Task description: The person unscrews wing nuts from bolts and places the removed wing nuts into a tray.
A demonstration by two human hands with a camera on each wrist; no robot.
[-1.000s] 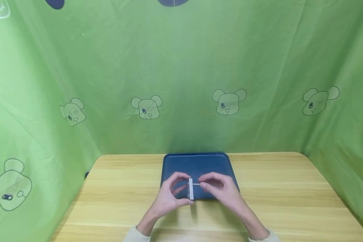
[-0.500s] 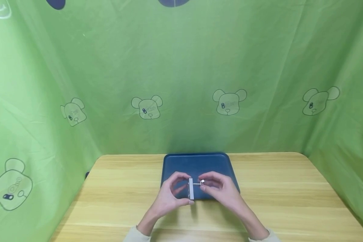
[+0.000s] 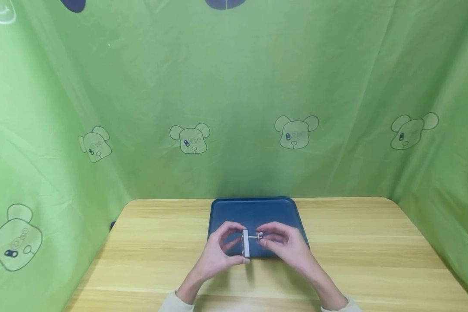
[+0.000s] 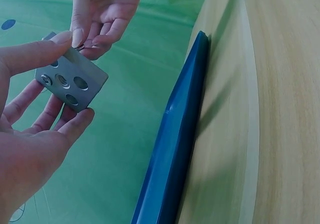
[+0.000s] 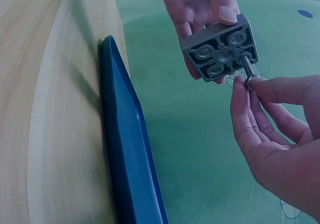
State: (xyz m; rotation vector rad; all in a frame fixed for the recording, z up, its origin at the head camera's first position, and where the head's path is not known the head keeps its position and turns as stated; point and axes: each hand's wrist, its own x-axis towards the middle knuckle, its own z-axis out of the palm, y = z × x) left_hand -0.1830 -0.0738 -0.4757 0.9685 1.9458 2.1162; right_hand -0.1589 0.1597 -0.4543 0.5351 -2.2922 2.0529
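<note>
My left hand (image 3: 216, 253) holds a square grey block (image 3: 246, 243) upright by its edges, thumb below and fingers above in the head view. The left wrist view shows its flat face with several round holes; the right wrist view shows the ribbed, hollow back. From one corner of that back sticks out a threaded bolt (image 5: 247, 66). At the bolt's outer end, my right hand (image 3: 282, 238) pinches a small shiny wing nut (image 3: 260, 235) between thumb and fingertips. Part of the nut is hidden by the fingers. A gap separates it from the block.
Beneath and beyond the hands lies a dark blue tray (image 3: 253, 210) with a raised rim, on a light wooden table (image 3: 160, 242). Green cloth (image 3: 242, 95) with bear-head prints hangs behind and on both sides.
The right fingers have shifted slightly around the wing nut, which was covered a second ago and now shows with its wings at another angle. The left hand and block stay put.
</note>
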